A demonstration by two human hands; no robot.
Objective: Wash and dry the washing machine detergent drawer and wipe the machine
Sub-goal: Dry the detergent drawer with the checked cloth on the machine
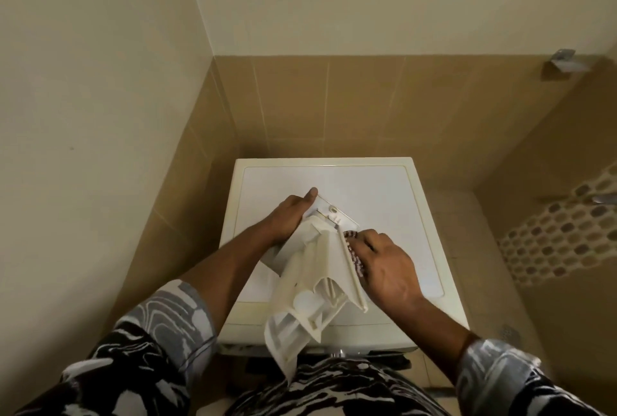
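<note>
Over the washing machine (384, 202), left hand (288, 215) grips drawer (310, 282); right hand (387, 265) presses half-hidden cloth (354, 255).

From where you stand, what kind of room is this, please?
Most likely a bathroom or laundry corner at home. A white washing machine stands against tan wall tiles, a mosaic tile band runs along the right wall, and both hands hold the detergent drawer above the machine.
</note>
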